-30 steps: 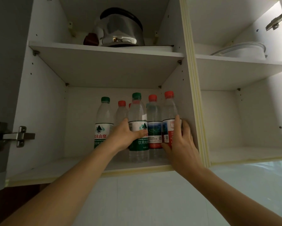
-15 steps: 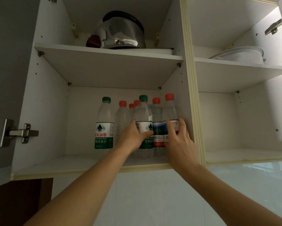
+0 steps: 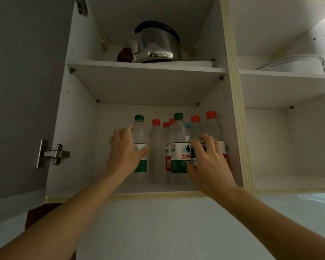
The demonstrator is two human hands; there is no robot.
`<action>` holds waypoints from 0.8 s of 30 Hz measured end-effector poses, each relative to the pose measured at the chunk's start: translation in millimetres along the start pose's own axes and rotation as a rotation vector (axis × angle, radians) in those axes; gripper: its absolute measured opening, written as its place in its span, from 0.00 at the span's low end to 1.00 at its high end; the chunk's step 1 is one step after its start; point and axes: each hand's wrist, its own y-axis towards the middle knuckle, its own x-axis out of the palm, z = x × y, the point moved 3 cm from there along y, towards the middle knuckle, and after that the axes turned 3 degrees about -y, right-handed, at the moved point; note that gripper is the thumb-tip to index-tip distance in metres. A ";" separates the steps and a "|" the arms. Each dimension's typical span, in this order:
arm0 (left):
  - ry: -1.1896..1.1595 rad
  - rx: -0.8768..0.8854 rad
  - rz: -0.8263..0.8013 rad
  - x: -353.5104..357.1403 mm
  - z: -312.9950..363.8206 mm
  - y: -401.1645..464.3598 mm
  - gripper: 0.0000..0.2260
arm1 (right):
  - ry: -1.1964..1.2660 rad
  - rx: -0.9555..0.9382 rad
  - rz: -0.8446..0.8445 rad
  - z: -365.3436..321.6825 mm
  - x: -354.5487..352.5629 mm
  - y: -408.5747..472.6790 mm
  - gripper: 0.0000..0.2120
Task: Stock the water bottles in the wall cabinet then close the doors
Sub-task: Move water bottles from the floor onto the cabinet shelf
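Your left hand (image 3: 125, 152) sits centre-left of frame, fingers curled round the leftmost green-capped bottle (image 3: 140, 145), thumb across its green-and-white label; motion blur, so contact looks like a loose grip. Your right hand (image 3: 206, 158) is centre-right, fingers spread wide and relaxed, fingertips touching the red-capped bottles (image 3: 212, 128) near the right wall, gripping nothing. Between the hands stands a second green-capped bottle (image 3: 179, 147), label reading 农夫 in red plus a barcode. All bottles stand upright on the lower shelf (image 3: 157, 189) of the wall cabinet (image 3: 79, 109). Doors open. Steel kettle (image 3: 157, 45) on the upper shelf.
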 end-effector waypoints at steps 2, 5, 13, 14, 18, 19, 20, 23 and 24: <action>-0.060 -0.156 -0.110 5.0 -17.4 -1.7 0.44 | 0.132 0.028 -0.025 -14.1 6.0 5.9 0.33; -0.203 -0.228 -0.254 20.4 -35.5 -10.5 0.44 | 0.257 0.189 -0.129 -23.1 22.1 11.9 0.41; -0.163 -0.150 -0.361 25.1 -44.9 -6.2 0.59 | 0.228 0.318 -0.185 -24.3 45.2 19.8 0.50; -0.156 -0.161 -0.377 24.2 -46.7 -4.9 0.61 | 0.232 0.328 -0.188 -23.7 46.1 21.4 0.50; -0.130 -0.229 -0.412 17.1 -62.9 2.9 0.63 | 0.339 0.370 -0.240 -25.7 49.1 26.7 0.43; -0.118 -0.250 -0.403 14.8 -68.5 5.5 0.63 | 0.381 0.369 -0.259 -28.3 49.2 28.6 0.40; -0.110 -0.274 -0.394 12.3 -74.0 7.9 0.63 | 0.428 0.363 -0.278 -31.6 49.5 30.7 0.38; -0.169 -0.354 -0.353 4.1 -88.7 11.4 0.63 | 0.553 0.317 -0.321 -45.4 53.0 36.6 0.36; -0.162 -0.363 -0.333 0.3 -92.8 10.9 0.63 | 0.581 0.295 -0.332 -51.6 55.4 38.6 0.35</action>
